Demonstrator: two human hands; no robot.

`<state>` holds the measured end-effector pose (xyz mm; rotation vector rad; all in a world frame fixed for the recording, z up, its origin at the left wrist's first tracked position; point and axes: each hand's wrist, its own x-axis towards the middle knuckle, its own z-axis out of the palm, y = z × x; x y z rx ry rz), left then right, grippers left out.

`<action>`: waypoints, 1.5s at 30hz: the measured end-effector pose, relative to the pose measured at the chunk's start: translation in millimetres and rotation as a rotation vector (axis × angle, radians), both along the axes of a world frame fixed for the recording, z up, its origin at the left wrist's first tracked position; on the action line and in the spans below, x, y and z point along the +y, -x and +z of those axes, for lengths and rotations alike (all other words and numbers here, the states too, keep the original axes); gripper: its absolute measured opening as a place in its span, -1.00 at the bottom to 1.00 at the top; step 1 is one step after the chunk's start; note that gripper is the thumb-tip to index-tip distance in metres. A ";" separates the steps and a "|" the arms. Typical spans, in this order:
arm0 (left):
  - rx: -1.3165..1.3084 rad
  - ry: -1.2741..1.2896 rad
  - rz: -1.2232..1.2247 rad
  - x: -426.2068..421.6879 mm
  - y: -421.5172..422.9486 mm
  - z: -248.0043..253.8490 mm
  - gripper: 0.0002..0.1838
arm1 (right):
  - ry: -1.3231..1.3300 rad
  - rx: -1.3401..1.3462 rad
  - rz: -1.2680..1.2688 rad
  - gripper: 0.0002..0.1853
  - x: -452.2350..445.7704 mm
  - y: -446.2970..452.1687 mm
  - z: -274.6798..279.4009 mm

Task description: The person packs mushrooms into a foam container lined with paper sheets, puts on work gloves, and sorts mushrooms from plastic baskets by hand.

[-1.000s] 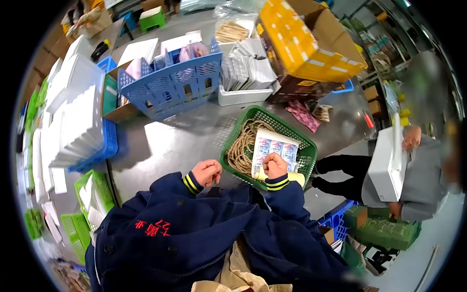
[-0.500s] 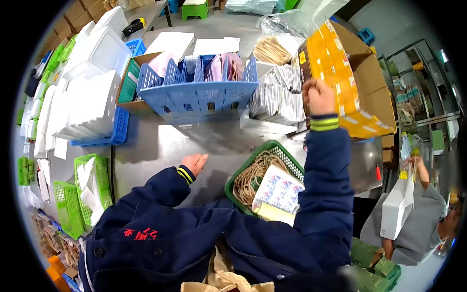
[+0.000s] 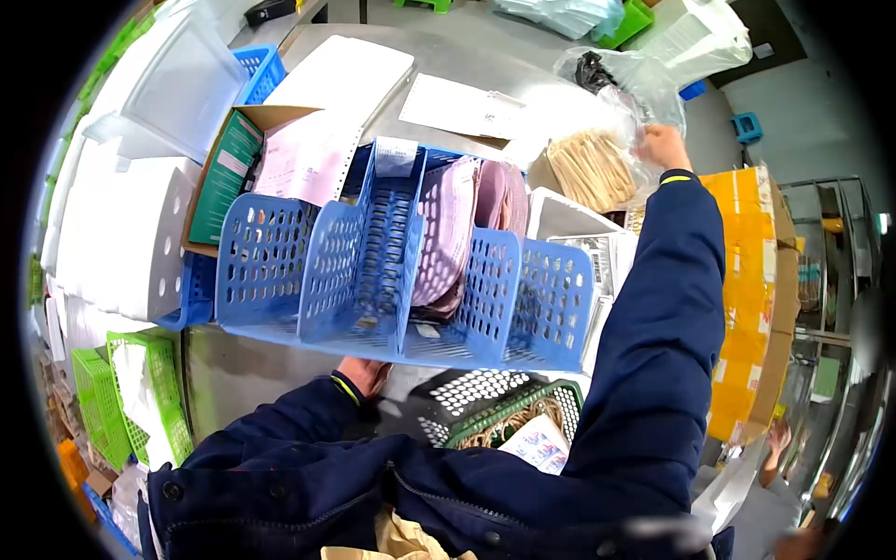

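The right hand (image 3: 664, 147) is reaching farther, to the clear plastic bag (image 3: 655, 93); I cannot tell its fingers' state, nor the left hand's (image 3: 367, 375).

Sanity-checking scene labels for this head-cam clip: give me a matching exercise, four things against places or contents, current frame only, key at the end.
Things
1. Right hand
2. Left hand
3. Blue divided rack
4. Green basket

Places or contents
A. Contains coiled rope and a printed sheet
B. At the clear plastic bag, beside the wooden sticks
C. Has pink papers standing in a compartment
D. By the rack's near edge, partly hidden from view

Pairs: 1-B; 2-D; 3-C; 4-A
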<state>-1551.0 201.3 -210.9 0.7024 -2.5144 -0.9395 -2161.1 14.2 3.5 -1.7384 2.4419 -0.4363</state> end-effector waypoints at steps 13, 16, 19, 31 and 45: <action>-0.077 0.050 -0.030 4.3 -4.1 0.8 -0.64 | -0.054 0.667 -0.151 -0.73 14.9 -48.3 -56.0; -0.071 0.085 -0.041 0.2 -2.4 0.7 -0.64 | -0.017 0.767 -0.140 -0.83 36.0 -64.7 -21.1; -0.029 0.091 -0.025 -5.2 2.3 7.5 -0.67 | 0.009 0.784 -0.181 -0.86 77.2 -105.8 36.3; 0.141 0.241 0.029 -5.9 12.5 17.9 -0.73 | 0.182 0.014 -0.490 -0.76 257.4 -202.7 15.2; 0.155 0.249 0.042 -5.2 14.6 14.7 -0.71 | -0.112 0.008 -0.493 -0.81 202.3 -192.0 -8.7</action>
